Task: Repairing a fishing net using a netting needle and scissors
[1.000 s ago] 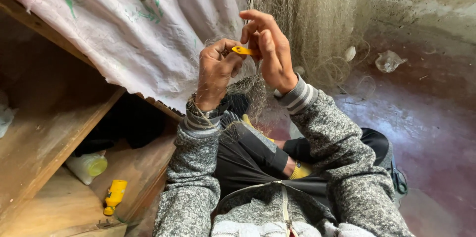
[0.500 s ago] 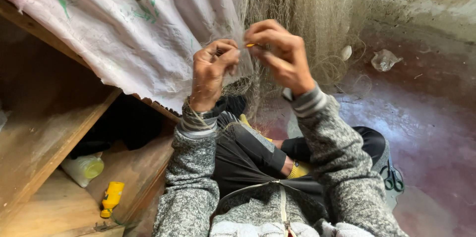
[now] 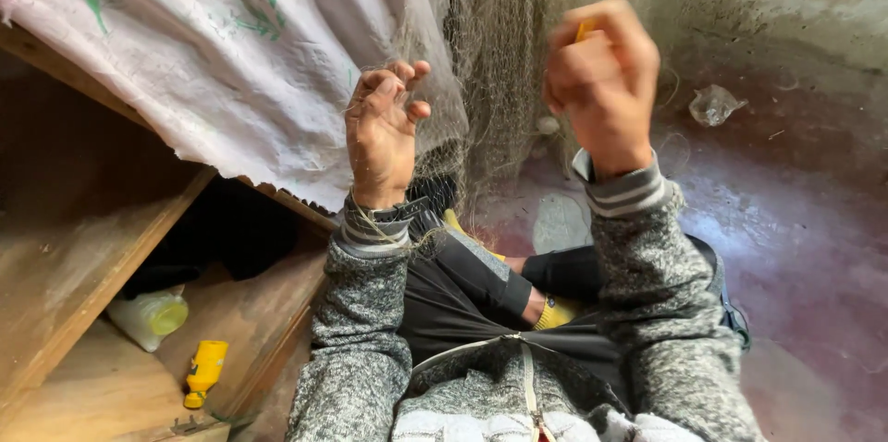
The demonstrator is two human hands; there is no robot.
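A fine, pale fishing net [image 3: 499, 63] hangs down in front of me from above. My left hand [image 3: 384, 132] is raised with its fingers pinched on strands of the net at its left edge. My right hand [image 3: 601, 81] is raised to the right, blurred with motion, and closed around a small yellow tool [image 3: 585, 30] whose tip shows above the fingers. Both arms wear grey knitted sleeves with striped cuffs. My legs in dark trousers are folded below.
A white printed sheet [image 3: 213, 63] drapes over a wooden shelf frame [image 3: 102, 266] at the left. Under it lie a pale plastic bottle [image 3: 148, 317] and a yellow object [image 3: 205, 370]. A crumpled plastic scrap [image 3: 714, 104] lies on the reddish concrete floor by the wall.
My hands were close together on the net with the yellow tool between them. Now they have moved apart, the right hand pulling up and rightward with the tool.
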